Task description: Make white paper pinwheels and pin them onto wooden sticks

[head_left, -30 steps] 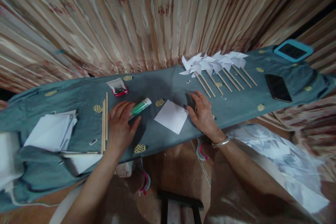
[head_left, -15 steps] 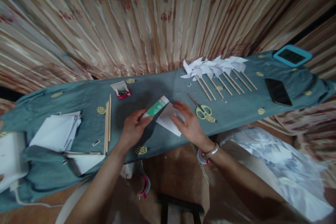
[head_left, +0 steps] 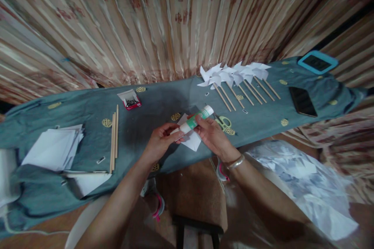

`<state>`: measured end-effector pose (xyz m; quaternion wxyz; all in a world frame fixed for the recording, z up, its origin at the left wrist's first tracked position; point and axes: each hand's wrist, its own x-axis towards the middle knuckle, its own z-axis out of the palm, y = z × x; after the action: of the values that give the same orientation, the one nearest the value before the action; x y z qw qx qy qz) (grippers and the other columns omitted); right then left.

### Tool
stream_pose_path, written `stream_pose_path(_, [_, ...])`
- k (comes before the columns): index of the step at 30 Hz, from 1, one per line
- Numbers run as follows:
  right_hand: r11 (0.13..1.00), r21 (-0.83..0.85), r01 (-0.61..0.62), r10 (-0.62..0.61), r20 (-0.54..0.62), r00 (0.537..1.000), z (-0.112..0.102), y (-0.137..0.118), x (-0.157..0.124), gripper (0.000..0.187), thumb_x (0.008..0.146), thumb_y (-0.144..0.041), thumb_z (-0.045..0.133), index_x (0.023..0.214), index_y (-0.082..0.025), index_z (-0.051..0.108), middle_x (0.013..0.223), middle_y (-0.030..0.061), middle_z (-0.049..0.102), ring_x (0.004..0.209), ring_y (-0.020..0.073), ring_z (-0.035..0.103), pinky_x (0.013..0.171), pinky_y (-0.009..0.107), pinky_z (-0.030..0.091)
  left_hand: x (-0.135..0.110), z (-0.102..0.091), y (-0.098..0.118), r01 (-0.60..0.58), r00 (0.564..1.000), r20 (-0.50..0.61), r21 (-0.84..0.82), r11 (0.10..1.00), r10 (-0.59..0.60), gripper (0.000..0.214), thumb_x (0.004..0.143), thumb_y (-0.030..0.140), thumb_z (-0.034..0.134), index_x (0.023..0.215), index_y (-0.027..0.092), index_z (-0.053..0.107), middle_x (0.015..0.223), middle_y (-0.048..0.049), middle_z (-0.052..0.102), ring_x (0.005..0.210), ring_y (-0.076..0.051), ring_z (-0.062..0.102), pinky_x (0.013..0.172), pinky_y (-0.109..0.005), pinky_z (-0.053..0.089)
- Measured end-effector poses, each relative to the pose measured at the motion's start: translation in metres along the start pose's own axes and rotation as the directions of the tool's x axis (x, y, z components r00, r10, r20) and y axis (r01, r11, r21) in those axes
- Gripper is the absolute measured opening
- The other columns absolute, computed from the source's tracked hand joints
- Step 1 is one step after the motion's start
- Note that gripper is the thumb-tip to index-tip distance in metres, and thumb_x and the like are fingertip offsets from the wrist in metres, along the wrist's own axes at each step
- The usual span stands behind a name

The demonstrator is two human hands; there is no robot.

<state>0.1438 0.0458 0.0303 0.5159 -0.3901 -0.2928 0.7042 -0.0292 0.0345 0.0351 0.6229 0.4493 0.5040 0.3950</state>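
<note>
A white glue stick (head_left: pixel 191 123) with a green label is held in both hands, tilted up to the right. My left hand (head_left: pixel 160 140) has its fingers closed on the lower left end. My right hand (head_left: pixel 214 137) grips the body near its middle. Underneath lies a folded white sheet of paper (head_left: pixel 193 142), partly covered by the glue stick and my fingers. Scissors with green handles (head_left: pixel 224 123) are just beyond my right hand, their blades mostly hidden.
Paper pinwheels (head_left: pixel 213 76) on sticks lie at the back, with a phone (head_left: pixel 303 101) and a blue-framed device (head_left: pixel 318 62) farther right. On the left are a red box of pins (head_left: pixel 131 103), wooden sticks (head_left: pixel 114 136) and stacked paper (head_left: pixel 52 148). A plastic bag (head_left: pixel 304 179) sits below right.
My right hand has moved from the paper onto the glue stick and now grips it. The glue stick has shifted right, and my left hand has moved right with it.
</note>
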Motion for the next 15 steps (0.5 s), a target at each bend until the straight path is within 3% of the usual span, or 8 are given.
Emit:
stream_pose_path(4, [0.995, 0.104, -0.002, 0.011, -0.083, 0.996, -0.011, -0.008, 0.004, 0.036, 0.067, -0.052, 0.082, 0.079, -0.022, 0.066, 0.075, -0.0030, 0.071, 0.065, 0.0091, 0.064, 0.062, 0.019, 0.055, 0.006, -0.023, -0.002, -0.061, 0.984, -0.145, 0.240, 0.969, 0.099, 0.041, 0.062, 0.050, 0.079, 0.083, 0.017, 0.065, 0.062, 0.0010, 0.065, 0.056, -0.016, 0.059, 0.056, -0.026, 0.045])
stream_pose_path(7, [0.994, 0.110, -0.021, 0.028, -0.064, 0.998, -0.016, -0.010, 0.004, 0.037, 0.071, -0.057, 0.077, 0.081, -0.024, 0.064, 0.074, -0.0025, 0.071, 0.069, 0.0113, 0.067, 0.061, 0.020, 0.057, 0.011, -0.047, -0.003, -0.110, 0.930, -0.214, 0.612, 0.783, 0.298, 0.033, 0.074, 0.050, 0.070, 0.088, 0.020, 0.070, 0.069, 0.0005, 0.067, 0.063, -0.017, 0.061, 0.063, -0.028, 0.047])
stream_pose_path(11, [0.985, 0.162, -0.052, 0.062, -0.056, 0.997, -0.018, -0.009, 0.003, 0.033, 0.074, -0.054, 0.076, 0.082, -0.025, 0.064, 0.081, -0.0011, 0.073, 0.078, 0.0140, 0.070, 0.065, 0.023, 0.059, 0.016, -0.068, -0.009, -0.180, 0.871, -0.079, 0.866, 0.466, 0.484, 0.030, 0.084, 0.043, 0.059, 0.098, 0.019, 0.071, 0.091, -0.0056, 0.070, 0.079, -0.021, 0.065, 0.077, -0.032, 0.050])
stream_pose_path(15, [0.992, 0.105, -0.064, 0.067, -0.027, 0.997, -0.023, -0.011, 0.002, 0.027, 0.073, -0.044, 0.078, 0.085, -0.023, 0.067, 0.087, 0.0016, 0.075, 0.085, 0.0169, 0.070, 0.079, 0.030, 0.061, 0.022, -0.068, -0.017, -0.191, 0.862, 0.028, 0.943, 0.272, 0.507, 0.035, 0.090, 0.037, 0.052, 0.113, 0.016, 0.068, 0.108, -0.0112, 0.068, 0.099, -0.027, 0.063, 0.089, -0.039, 0.050])
